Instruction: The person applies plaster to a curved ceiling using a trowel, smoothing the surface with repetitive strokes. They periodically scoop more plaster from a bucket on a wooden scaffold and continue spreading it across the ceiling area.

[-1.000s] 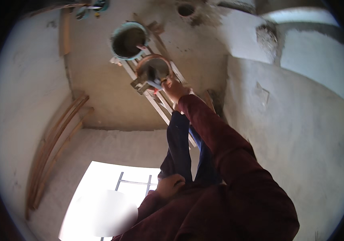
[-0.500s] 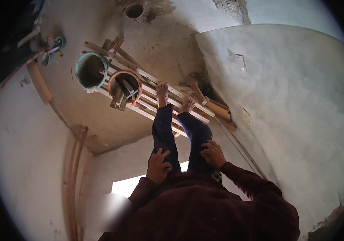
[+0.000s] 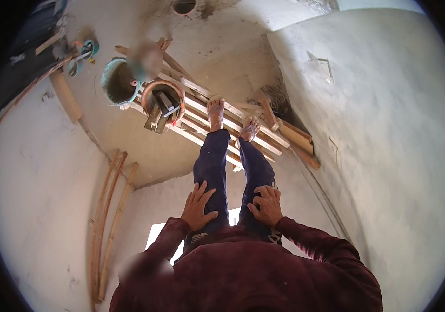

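My left hand [image 3: 198,209] lies on the left leg of my dark blue trousers [image 3: 212,164], fingers spread and nothing in them. Against the right trouser leg rests my right hand [image 3: 267,206], its fingers apart and slightly bent, also holding nothing. I stand in sandals on a platform of wooden slats [image 3: 194,118]. On its left part is an orange-rimmed bucket [image 3: 182,89] with dark-handled tools [image 3: 167,105] inside and a wooden piece [image 3: 155,122] at its side. A teal bucket [image 3: 109,86] sits just left of it.
Smooth plastered wall [image 3: 383,114] rises close on my right. Several long poles [image 3: 110,223] lean on the left wall. Timber pieces [image 3: 297,138] lie beyond the platform's right end. Small teal containers [image 3: 90,48] are at far left; a round container [image 3: 184,6] is at the top.
My left hand has flattened and spread its fingers on the trouser leg. My right hand has shifted slightly along its leg. The view has tilted, moving the platform and buckets slightly up.
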Tool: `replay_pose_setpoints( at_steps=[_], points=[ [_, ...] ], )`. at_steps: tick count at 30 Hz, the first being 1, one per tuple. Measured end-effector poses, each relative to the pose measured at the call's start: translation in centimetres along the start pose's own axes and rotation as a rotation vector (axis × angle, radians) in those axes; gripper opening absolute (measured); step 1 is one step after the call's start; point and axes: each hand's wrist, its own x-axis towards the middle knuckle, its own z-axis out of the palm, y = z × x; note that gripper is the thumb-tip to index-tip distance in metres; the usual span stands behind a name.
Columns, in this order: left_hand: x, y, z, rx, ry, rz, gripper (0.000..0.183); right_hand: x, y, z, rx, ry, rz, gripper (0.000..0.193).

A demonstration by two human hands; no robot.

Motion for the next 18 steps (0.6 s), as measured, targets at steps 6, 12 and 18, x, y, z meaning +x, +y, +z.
replay_pose_setpoints(
  at_steps=[6, 12, 18],
  points=[
    [-0.6, -0.1, 4.9, 0.006, 0.071, -0.054, 0.06, 0.6, 3.8, -0.5, -0.134, -0.106, 0.024, 0.067],
    [-1.4, 0.4, 10.1, -0.194, 0.326, -0.12, 0.052, 1.1, 6.4, -2.2, -0.33, -0.241, -0.105, 0.065],
    [-3.8, -3.3, 15.8, -0.482, 0.559, -0.282, 0.054, 2.7, 7.2, -4.4, -0.386, -0.394, -0.239, 0.06]
  ],
)
